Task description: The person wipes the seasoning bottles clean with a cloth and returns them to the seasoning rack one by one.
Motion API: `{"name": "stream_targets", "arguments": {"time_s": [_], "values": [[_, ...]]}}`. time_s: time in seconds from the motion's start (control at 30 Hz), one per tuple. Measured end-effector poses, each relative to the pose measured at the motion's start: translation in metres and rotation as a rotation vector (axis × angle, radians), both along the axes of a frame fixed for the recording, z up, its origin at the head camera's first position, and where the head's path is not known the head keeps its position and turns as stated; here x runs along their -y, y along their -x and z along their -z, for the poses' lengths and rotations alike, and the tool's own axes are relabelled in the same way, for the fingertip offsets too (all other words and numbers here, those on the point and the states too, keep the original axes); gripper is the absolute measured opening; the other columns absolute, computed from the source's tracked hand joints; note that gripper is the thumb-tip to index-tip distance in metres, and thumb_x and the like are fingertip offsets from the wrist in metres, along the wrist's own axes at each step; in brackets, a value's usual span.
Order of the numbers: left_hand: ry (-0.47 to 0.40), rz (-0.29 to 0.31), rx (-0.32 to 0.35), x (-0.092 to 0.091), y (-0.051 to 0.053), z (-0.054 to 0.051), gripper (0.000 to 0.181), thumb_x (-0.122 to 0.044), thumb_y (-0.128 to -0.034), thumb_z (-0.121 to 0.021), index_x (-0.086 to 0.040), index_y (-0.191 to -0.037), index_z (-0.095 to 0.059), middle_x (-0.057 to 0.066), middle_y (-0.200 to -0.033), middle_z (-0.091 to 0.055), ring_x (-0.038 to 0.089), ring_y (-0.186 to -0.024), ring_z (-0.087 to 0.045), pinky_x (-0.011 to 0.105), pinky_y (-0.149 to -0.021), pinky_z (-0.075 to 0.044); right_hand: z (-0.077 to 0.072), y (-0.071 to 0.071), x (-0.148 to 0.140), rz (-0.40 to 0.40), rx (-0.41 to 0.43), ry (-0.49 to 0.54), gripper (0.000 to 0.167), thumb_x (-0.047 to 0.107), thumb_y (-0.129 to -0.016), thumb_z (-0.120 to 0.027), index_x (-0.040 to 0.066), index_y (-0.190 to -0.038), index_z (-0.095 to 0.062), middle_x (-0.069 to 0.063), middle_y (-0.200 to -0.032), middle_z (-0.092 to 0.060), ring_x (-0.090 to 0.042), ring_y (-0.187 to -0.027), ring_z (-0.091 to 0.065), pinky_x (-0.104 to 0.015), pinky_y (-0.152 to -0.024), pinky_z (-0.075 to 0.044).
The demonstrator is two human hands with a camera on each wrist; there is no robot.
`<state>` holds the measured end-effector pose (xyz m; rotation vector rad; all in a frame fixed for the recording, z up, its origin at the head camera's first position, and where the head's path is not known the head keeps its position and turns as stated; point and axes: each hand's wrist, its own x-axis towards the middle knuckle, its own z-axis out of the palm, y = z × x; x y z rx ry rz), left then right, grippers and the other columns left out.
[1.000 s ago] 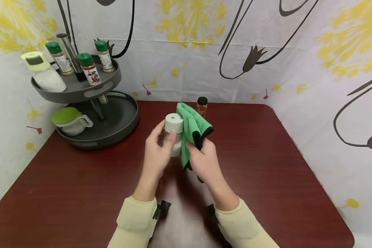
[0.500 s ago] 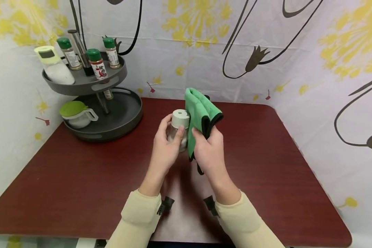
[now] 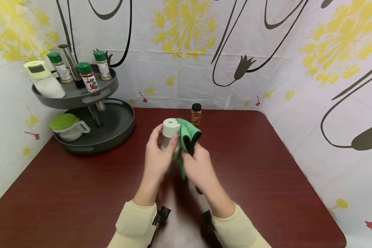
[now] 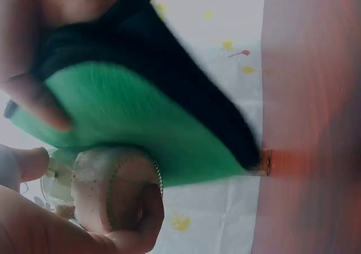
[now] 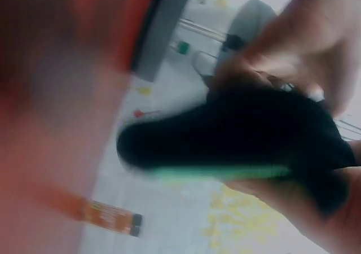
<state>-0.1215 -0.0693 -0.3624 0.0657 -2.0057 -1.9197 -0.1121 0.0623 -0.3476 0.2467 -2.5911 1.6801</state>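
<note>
In the head view my left hand point(image 3: 158, 155) grips a clear seasoning jar point(image 3: 171, 136) with a pale green-white cap, held upright above the table. My right hand point(image 3: 199, 168) holds a folded green cloth point(image 3: 188, 132) with black edging, pressed against the jar's right side. The left wrist view has the jar point(image 4: 93, 192) lying sideways in the picture, fingers curled round it and the green cloth point(image 4: 124, 113) touching it. Motion blurs the cloth point(image 5: 242, 135) in the right wrist view, where its dark edge covers most of the jar.
A small orange-brown spice bottle point(image 3: 196, 115) with a black lid stands beyond the cloth on the dark red table point(image 3: 251, 179). At the back left, a two-tier grey rack point(image 3: 94, 146) bears green-capped spice bottles point(image 3: 90, 77), a tilted white container point(image 3: 46, 81) and a green-lidded pot point(image 3: 69, 127).
The cloth rose along the jar's side, then came down with my right hand, and the spice bottle behind shows again. My left hand keeps its grip on the jar. The head view has shifted.
</note>
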Motion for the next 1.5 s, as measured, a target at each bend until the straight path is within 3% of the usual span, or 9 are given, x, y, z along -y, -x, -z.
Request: {"name": "stream_targets", "arguments": {"time_s": [0.2,0.3,0.47,0.6,0.73,1.0,1.13,1.3,1.5], "values": [[-0.009,0.028,-0.019,-0.005,0.000,-0.003,0.055,-0.018,-0.0997,-0.077,-0.013,-0.150,-0.056,0.012,-0.139,-0.065,0.028,-0.128,-0.060,0.048,-0.109,-0.049,-0.022,-0.003,-0.003,-0.004,-0.190,0.200,0.048,0.016,-0.109,-0.055,0.008,-0.156,-0.049,-0.017,-0.153,-0.060,-0.028,-0.140,-0.059,-0.053,-0.112,-0.052],[-0.032,0.027,-0.042,-0.006,-0.001,-0.003,0.053,-0.015,-0.0992,-0.077,-0.013,-0.148,-0.057,0.012,-0.136,-0.066,0.029,-0.124,-0.062,0.047,-0.107,-0.050,-0.018,-0.005,-0.001,-0.023,-0.239,0.190,0.046,0.015,-0.110,-0.054,0.004,-0.155,-0.050,-0.020,-0.140,-0.067,-0.029,-0.113,-0.072,-0.048,-0.096,-0.059],[-0.070,-0.025,-0.061,-0.002,-0.003,0.000,0.052,-0.012,-0.0989,-0.077,-0.009,-0.147,-0.058,0.014,-0.138,-0.065,0.030,-0.124,-0.061,0.048,-0.106,-0.050,0.002,-0.006,0.002,-0.035,-0.152,0.014,0.036,0.018,-0.110,-0.052,0.001,-0.141,-0.060,-0.014,-0.093,-0.068,-0.022,-0.068,-0.059,-0.039,-0.073,-0.054],[-0.078,-0.044,-0.064,0.004,-0.005,0.002,0.054,-0.013,-0.0984,-0.078,-0.008,-0.148,-0.057,0.015,-0.140,-0.064,0.030,-0.126,-0.060,0.049,-0.108,-0.049,0.014,-0.002,-0.001,-0.055,0.005,-0.076,0.019,0.016,-0.106,-0.053,0.003,-0.109,-0.066,-0.007,-0.081,-0.059,-0.019,-0.070,-0.058,-0.035,-0.069,-0.052],[-0.067,-0.024,-0.040,0.004,-0.007,0.004,0.056,-0.013,-0.0978,-0.078,-0.010,-0.149,-0.057,0.014,-0.140,-0.063,0.030,-0.127,-0.057,0.051,-0.110,-0.047,0.009,0.000,-0.006,-0.054,0.085,-0.073,0.017,0.015,-0.104,-0.053,0.005,-0.111,-0.065,-0.010,-0.082,-0.060,-0.022,-0.071,-0.059,-0.034,-0.067,-0.051],[-0.006,-0.010,-0.033,-0.006,-0.010,0.009,0.055,-0.018,-0.0967,-0.081,-0.014,-0.148,-0.059,0.012,-0.136,-0.066,0.028,-0.124,-0.059,0.049,-0.106,-0.049,-0.011,-0.014,-0.006,0.016,-0.201,0.192,0.045,0.014,-0.108,-0.058,0.005,-0.152,-0.054,-0.017,-0.148,-0.063,-0.028,-0.136,-0.063,-0.053,-0.109,-0.054],[0.003,-0.017,-0.061,-0.005,-0.010,0.009,0.053,-0.016,-0.0972,-0.080,-0.013,-0.147,-0.060,0.012,-0.134,-0.066,0.028,-0.122,-0.060,0.048,-0.104,-0.051,-0.002,-0.017,-0.002,-0.009,-0.278,0.161,0.043,0.010,-0.108,-0.056,-0.001,-0.149,-0.054,-0.021,-0.127,-0.070,-0.028,-0.101,-0.071,-0.045,-0.089,-0.059],[-0.036,-0.043,-0.096,0.002,-0.008,0.005,0.053,-0.013,-0.0975,-0.079,-0.009,-0.146,-0.060,0.013,-0.136,-0.066,0.030,-0.123,-0.061,0.048,-0.107,-0.050,0.013,-0.012,-0.003,-0.049,-0.158,-0.015,0.023,0.014,-0.107,-0.054,0.000,-0.122,-0.065,-0.014,-0.090,-0.065,-0.021,-0.074,-0.059,-0.037,-0.075,-0.054],[-0.039,-0.052,-0.091,0.006,-0.008,0.005,0.055,-0.016,-0.0976,-0.079,-0.009,-0.148,-0.058,0.014,-0.140,-0.065,0.031,-0.127,-0.059,0.052,-0.112,-0.046,0.013,-0.001,-0.010,-0.065,0.064,-0.065,0.017,0.014,-0.103,-0.054,0.005,-0.111,-0.066,-0.014,-0.098,-0.069,-0.021,-0.081,-0.061,-0.035,-0.074,-0.052]]}}
